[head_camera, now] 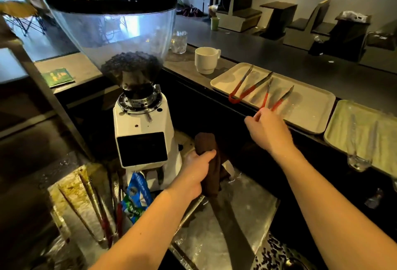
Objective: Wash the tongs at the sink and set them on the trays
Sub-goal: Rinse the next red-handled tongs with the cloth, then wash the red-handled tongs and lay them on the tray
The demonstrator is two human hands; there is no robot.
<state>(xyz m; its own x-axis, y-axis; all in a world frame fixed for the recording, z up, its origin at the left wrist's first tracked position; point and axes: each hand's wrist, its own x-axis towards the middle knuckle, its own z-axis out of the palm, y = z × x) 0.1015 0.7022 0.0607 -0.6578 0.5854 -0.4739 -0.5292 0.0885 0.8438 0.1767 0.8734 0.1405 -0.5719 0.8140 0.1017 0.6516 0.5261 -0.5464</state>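
While left hand (198, 169) grips cloth (209, 162) | right hand (268, 131) on tongs (277, 98)

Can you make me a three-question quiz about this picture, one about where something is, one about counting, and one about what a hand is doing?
1. Where is the white mug?
A. Left of the beige tray
B. In the sink
C. On the grinder

2. How many red-handled tongs lie on the beige tray?
A. One
B. Two
C. Four

3. What is the left hand doing?
A. Hanging open
B. Gripping a brown cloth
C. Holding a mug

Answers:
1 A, the mug stands on the counter just off the tray's left end.
2 B, one pair lies left, another by the right hand.
3 B, its fingers wrap the brown cloth.
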